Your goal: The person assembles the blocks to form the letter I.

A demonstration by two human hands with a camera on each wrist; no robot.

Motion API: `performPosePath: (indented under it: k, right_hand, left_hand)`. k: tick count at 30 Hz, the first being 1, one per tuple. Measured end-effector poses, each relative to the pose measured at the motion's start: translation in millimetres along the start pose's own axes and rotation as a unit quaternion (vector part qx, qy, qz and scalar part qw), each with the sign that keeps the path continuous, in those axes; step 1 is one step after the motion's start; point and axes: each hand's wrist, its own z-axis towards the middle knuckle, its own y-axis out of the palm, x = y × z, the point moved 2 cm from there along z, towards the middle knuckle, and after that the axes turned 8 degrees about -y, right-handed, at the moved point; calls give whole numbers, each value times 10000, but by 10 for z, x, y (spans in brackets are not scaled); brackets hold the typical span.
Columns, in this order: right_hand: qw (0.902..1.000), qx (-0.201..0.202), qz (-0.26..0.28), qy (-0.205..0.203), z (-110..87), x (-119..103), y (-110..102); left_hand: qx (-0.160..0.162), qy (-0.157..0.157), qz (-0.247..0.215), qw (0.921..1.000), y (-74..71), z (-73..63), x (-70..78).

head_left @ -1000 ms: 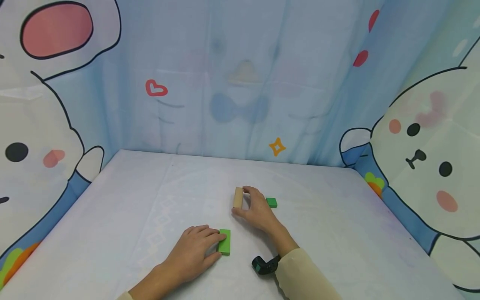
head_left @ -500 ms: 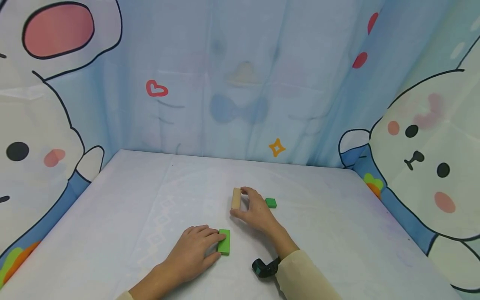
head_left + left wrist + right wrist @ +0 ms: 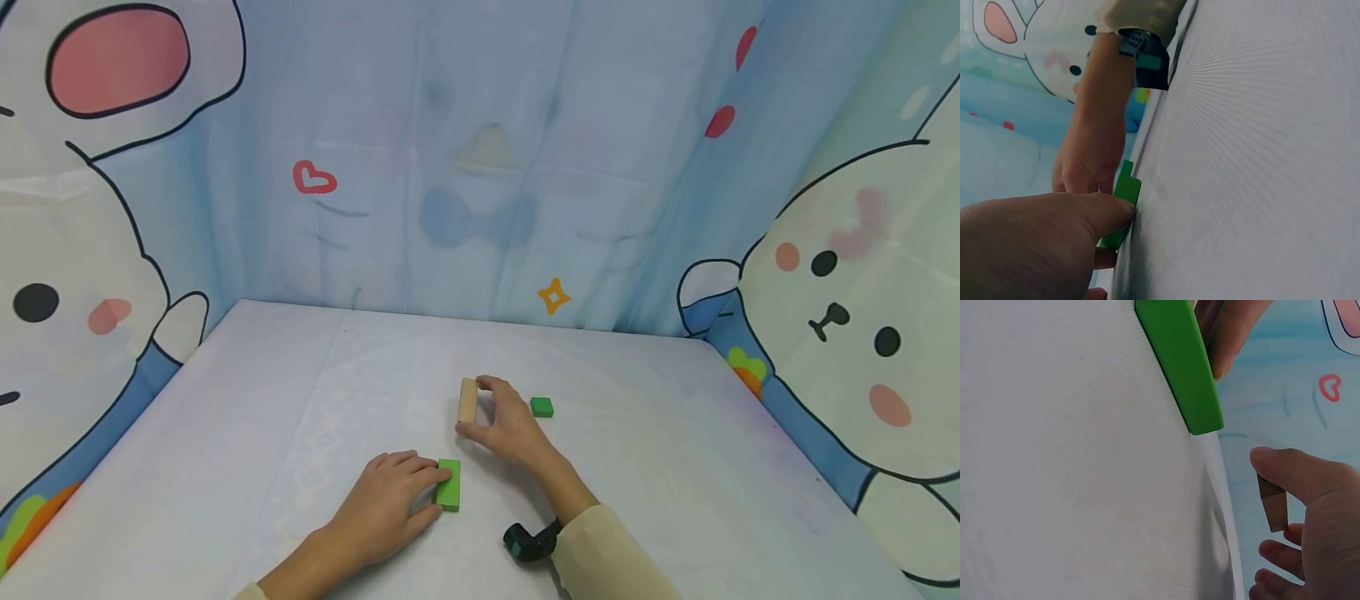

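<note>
My left hand [image 3: 393, 500] grips a light green rectangular block [image 3: 448, 485] by its ends, with the thumb at the near end and the index finger over the top. In the left wrist view the thumb lies against the green block [image 3: 1127, 190]. Farther out, my right hand [image 3: 510, 421] pinches a plain wooden block [image 3: 468, 401] between thumb and fingers at its two ends. The right wrist view shows this wooden block [image 3: 1274, 506] held above the tabletop's level, while the left hand's green block [image 3: 1182, 365] fills the top.
A small darker green block [image 3: 542, 407] lies just right of the right hand. The black camera [image 3: 528, 542] on the right wrist hangs close over the white tabletop [image 3: 675, 467]. A printed cartoon curtain [image 3: 480, 208] stands behind the far edge.
The right hand has shifted slightly left and toward the near side with the wooden block. The left hand and its green block have stayed in place.
</note>
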Motion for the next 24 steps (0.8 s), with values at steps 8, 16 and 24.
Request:
performPosePath:
  k: [8,16,24]
  right_hand:
    - [9999,-66,85,-9,-15,-45,7]
    - [9994,-202,237,-116,-66,-94,33]
    - [9994,-284,169,-123,-102,-91,50]
  left_hand:
    - [30,18,-33,10000,-6,0,4]
    - [108,65,-64,9999,-1,-6,4]
    - [29,37,-89,9999,2,-5,2]
